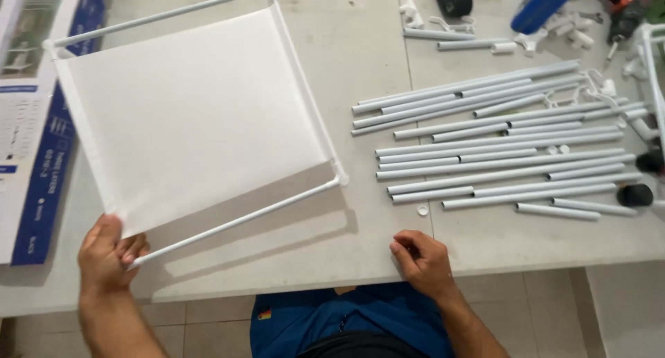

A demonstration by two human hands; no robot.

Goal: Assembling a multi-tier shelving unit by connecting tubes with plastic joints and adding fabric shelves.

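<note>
A square frame of white tubes [305, 94] with a white fabric panel [194, 115] stretched across it lies tilted on the light table [360, 46]. My left hand [107, 254] grips the frame's near left corner, where the fabric meets the front tube. My right hand [422, 261] rests near the table's front edge with its fingers curled; I cannot see anything in it. A pile of several white tubes [499, 150] lies to the right of the frame, beyond my right hand.
A blue and white cardboard box [34, 122] lies flat at the left edge. Small white connectors [415, 15], a blue object [544, 4], a drill [623, 18] and black caps [634, 195] sit at the back and right. A small white cap [422, 210] lies near the tubes.
</note>
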